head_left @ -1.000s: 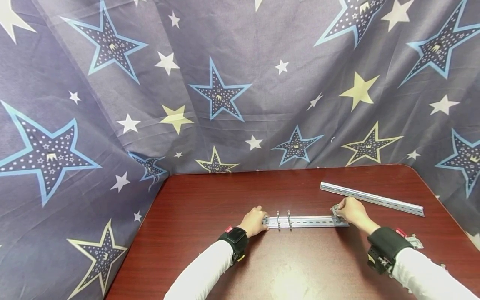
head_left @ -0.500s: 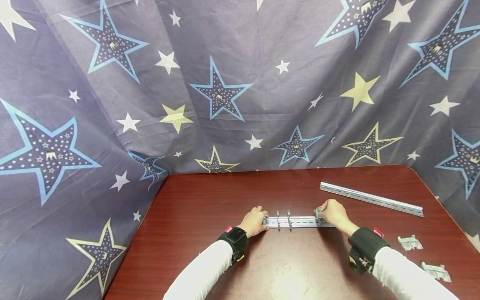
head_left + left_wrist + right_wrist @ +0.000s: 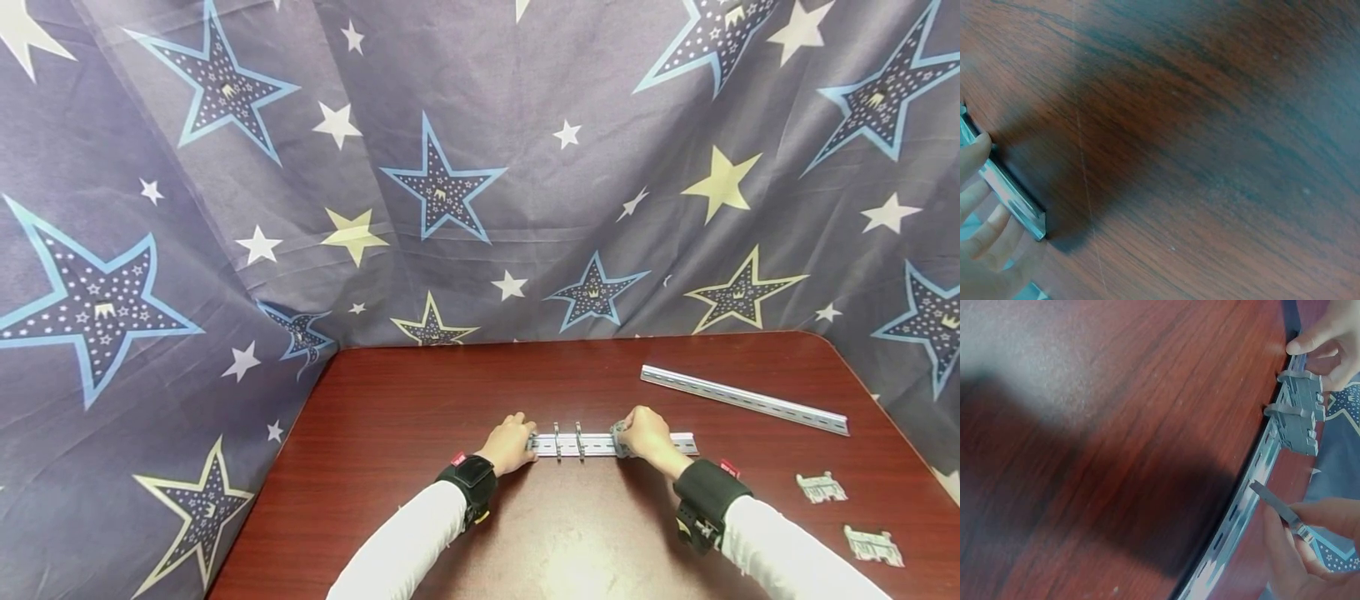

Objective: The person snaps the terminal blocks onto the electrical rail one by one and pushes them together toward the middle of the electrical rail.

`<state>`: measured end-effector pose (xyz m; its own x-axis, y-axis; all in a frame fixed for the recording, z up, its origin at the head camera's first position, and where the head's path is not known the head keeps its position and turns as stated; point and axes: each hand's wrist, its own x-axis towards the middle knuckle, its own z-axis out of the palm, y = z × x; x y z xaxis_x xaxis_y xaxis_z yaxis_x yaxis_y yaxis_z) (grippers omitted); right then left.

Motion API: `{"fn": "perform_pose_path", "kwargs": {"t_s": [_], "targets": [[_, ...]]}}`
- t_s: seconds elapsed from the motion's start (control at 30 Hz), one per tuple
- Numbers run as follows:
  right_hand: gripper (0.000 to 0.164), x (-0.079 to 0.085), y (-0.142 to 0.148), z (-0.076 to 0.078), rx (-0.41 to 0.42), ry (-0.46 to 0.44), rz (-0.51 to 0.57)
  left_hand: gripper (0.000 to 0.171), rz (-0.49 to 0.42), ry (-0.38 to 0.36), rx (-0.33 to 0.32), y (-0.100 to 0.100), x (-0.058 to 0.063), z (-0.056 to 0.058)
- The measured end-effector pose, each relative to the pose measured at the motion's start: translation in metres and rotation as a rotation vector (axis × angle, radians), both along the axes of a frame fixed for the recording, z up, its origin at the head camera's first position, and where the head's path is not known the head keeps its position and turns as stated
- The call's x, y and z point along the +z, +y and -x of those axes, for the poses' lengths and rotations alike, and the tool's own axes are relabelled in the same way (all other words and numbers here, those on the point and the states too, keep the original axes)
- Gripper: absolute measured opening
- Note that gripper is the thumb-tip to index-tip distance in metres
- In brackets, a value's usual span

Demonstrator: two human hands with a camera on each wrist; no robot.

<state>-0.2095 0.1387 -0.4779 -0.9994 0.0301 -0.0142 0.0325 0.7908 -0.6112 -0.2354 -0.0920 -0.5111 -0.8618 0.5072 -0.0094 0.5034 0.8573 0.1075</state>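
Observation:
My left hand (image 3: 508,442) grips the left end of a slotted metal DIN rail (image 3: 597,445) lying on the table; in the left wrist view the thumb is on one side of the rail (image 3: 1009,192) and the fingers on the other. Further right, my right hand (image 3: 648,437) pinches a thin grey terminal block (image 3: 1277,506) between thumb and fingers. Its lower end is right at the rail (image 3: 1242,515), and the block is tilted. Between the hands, two similar grey blocks (image 3: 1296,428) stand upright across the rail, close together.
A second slotted rail (image 3: 745,400) lies slantwise at the back right. Two loose grey-white terminal blocks (image 3: 821,487) (image 3: 873,546) lie flat at the right side of the reddish-brown table (image 3: 420,392). A star-patterned curtain (image 3: 480,167) hangs behind the table.
My right hand has moved left along the rail with the terminal block, from the right end toward the two standing blocks. My left hand has stayed put.

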Motion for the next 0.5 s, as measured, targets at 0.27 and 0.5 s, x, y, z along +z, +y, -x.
{"fn": "perform_pose_path", "kwargs": {"t_s": [0.27, 0.5], "targets": [[0.012, -0.008, -0.007, -0.001, -0.013, 0.005, 0.028, 0.035, -0.002, -0.001, -0.002, 0.0, 0.0, 0.0], [0.011, -0.012, -0.012, 0.001, -0.016, 0.031, 0.004, 0.035, -0.001, 0.02, -0.011, 0.0, -0.002, 0.001]]}}
